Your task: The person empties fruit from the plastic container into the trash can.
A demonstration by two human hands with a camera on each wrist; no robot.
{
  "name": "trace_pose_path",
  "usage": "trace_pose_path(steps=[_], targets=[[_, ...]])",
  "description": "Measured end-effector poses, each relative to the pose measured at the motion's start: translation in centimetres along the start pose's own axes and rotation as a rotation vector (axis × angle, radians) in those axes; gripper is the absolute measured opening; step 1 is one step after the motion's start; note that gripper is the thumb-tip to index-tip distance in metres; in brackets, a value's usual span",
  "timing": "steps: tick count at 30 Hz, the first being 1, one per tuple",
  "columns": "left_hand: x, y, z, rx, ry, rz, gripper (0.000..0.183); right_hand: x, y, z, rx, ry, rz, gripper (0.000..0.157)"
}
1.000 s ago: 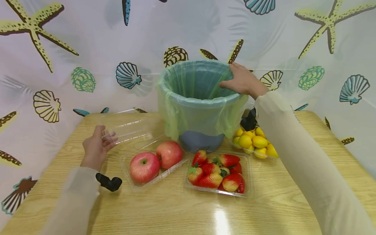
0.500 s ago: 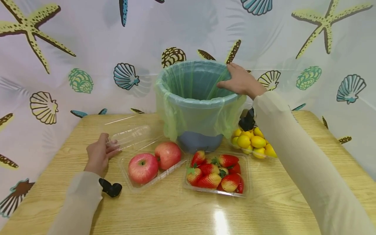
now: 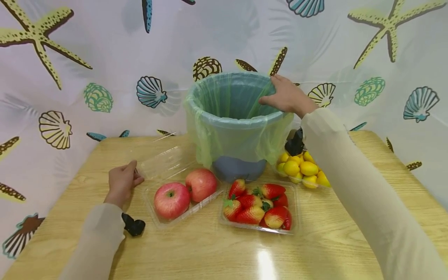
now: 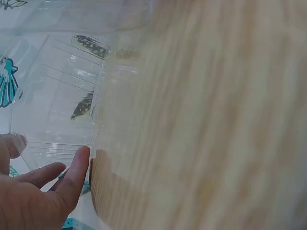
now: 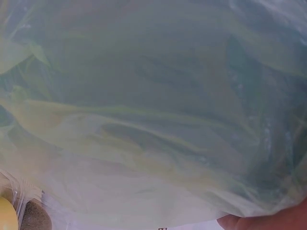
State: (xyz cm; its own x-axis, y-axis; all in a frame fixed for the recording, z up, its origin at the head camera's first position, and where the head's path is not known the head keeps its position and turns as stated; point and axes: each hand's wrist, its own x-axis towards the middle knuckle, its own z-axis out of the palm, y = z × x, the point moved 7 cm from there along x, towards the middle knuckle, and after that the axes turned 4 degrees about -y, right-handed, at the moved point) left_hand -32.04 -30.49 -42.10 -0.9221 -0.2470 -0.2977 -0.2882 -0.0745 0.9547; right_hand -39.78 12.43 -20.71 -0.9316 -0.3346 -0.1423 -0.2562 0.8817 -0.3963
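In the head view my left hand (image 3: 122, 181) pinches the left end of a clear plastic lid (image 3: 164, 163). That lid stands hinged up behind a clear container (image 3: 206, 199) with two red apples (image 3: 171, 200) inside. The left wrist view has my thumb and fingers at the corner of the clear lid (image 4: 62, 110). My right hand (image 3: 288, 95) grips the right rim of a blue trash bin (image 3: 239, 169), thumb on the inner side; its outer fingers are hidden. A thin green trash bag (image 3: 238, 142) lines the bin and folds over its rim, filling most of the right wrist view.
A clear box of strawberries (image 3: 253, 206) sits in front of the bin. Small yellow fruits (image 3: 301, 171) lie in another clear container, partly behind my right forearm. A patterned curtain (image 3: 119, 50) hangs behind the wooden table (image 3: 196, 249).
My left hand has moved slightly right and its fingers have closed on the lid's end. The lid has tilted lower toward the apples. My right hand stays on the bin rim.
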Motion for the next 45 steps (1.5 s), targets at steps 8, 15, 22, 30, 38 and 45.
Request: trace_pose_path(steps=[8, 15, 22, 30, 38, 45], targets=[[-0.9, 0.4, -0.2, -0.045, -0.045, 0.002, 0.033, 0.1, -0.2, 0.0, -0.007, -0.002, -0.008, 0.083], [-1.6, 0.9, -0.4, -0.027, -0.09, 0.006, 0.041, -0.1, -0.4, -0.2, -0.004, -0.001, -0.008, 0.082], [-3.0, 0.5, -0.8, 0.083, -0.159, -0.068, 0.068, -0.1, -0.5, -0.1, -0.001, -0.004, -0.005, 0.082], [-5.0, -0.3, -0.9, 0.085, -0.228, -0.125, 0.066, -0.1, -0.5, 0.1, -0.003, -0.003, -0.005, 0.082], [-7.0, -1.9, -0.8, 0.091, -0.288, -0.161, 0.058, -0.1, -0.1, 0.3, 0.007, -0.009, 0.0, 0.083], [-8.4, -2.7, 0.3, 0.106, -0.334, -0.152, 0.05, -0.1, 0.1, 0.3, 0.009, -0.011, 0.009, 0.082]])
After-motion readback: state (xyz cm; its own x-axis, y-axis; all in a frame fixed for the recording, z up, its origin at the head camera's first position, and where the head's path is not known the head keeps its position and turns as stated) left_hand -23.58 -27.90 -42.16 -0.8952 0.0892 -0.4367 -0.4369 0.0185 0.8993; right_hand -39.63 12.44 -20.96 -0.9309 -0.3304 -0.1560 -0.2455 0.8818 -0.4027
